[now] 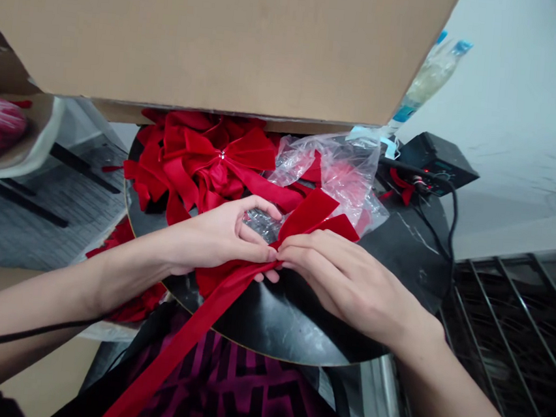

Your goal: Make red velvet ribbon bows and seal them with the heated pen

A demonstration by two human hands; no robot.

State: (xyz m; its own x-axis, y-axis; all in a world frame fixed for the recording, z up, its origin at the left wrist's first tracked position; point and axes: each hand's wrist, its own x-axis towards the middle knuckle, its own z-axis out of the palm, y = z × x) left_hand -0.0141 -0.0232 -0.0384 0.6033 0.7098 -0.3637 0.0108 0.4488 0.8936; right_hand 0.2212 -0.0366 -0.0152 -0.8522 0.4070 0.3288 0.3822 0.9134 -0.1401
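Note:
Over the near part of a round black table (pixel 296 328), both my hands meet at the middle of a red velvet ribbon (pixel 220 298). My left hand (pixel 236 234) pinches it between thumb and fingers. From the other side, the fingertips of my right hand (pixel 336 266) press on the same spot. Wide red loops stand up above the fingers, and a long tail runs down across my lap. The exact pinch point is partly hidden by the fingers. Just beyond lies a pile of red bows (pixel 204 155), one with a shiny piece at its centre.
A clear plastic bag (pixel 345 175) with red pieces lies right of the pile. Behind stands a large cardboard box (pixel 215 38). A black device (pixel 434 161) with cables sits at the right, near a bottle (pixel 431 79). A metal rack (pixel 517 323) is at far right.

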